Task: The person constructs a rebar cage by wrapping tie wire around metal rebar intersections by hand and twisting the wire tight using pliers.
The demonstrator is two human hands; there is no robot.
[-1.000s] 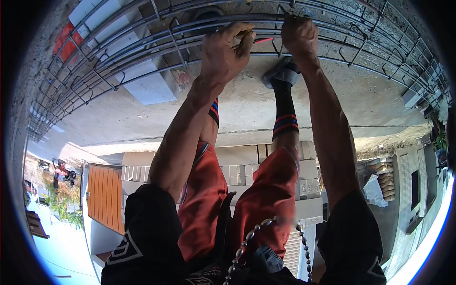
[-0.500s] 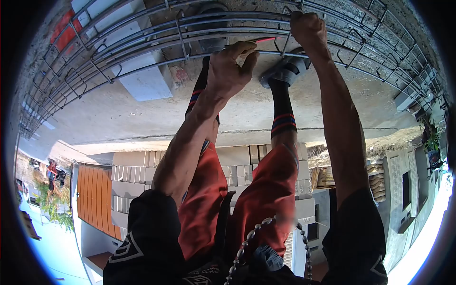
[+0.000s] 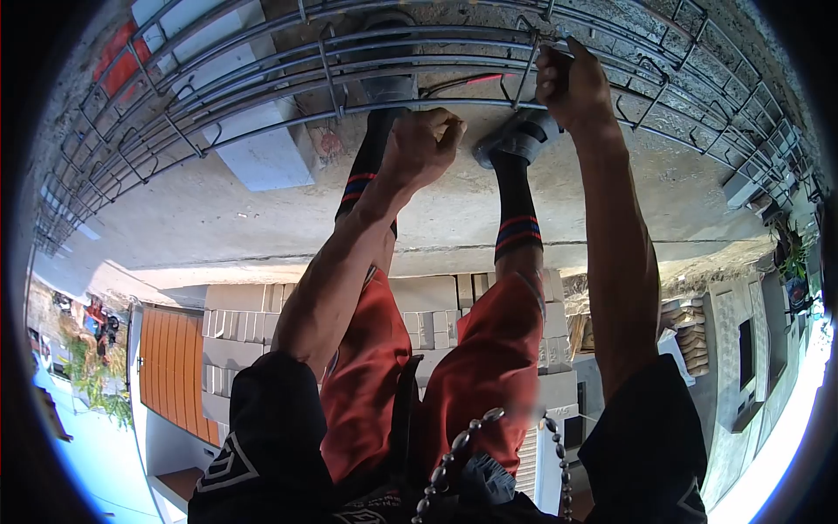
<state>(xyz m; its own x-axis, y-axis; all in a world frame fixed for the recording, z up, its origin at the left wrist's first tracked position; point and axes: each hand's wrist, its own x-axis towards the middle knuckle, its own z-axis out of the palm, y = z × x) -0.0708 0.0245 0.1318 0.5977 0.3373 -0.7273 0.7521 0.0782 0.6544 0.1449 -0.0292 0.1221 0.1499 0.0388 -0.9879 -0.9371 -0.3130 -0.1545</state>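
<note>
Below the bars of a long steel rebar cage (image 3: pixel 262 98), my left hand (image 3: pixel 425 146) is closed, thumb and fingertips pressed together. Anything thin between them is too small to make out. My right hand (image 3: pixel 576 87) is at the cage's bars, right of a bent stirrup, its fingers curled in. Whatever it may hold is hidden. A dark thin tool with a red part (image 3: pixel 476 80) shows behind the bars, between my hands; its kind is unclear.
My shoes, one a grey shoe (image 3: pixel 521 140), stand on concrete ground under and beside the cage. A pale block (image 3: pixel 266 153) lies under the bars at left, near a red object (image 3: pixel 120 61). Stacked blocks (image 3: pixel 236 336) and an orange door (image 3: pixel 175 371) appear upside down behind my legs.
My left hand has drawn down off the bars and its fingers have closed. My right hand has lowered slightly and turned, showing its curled fingers. The red-marked tool is more visible.
</note>
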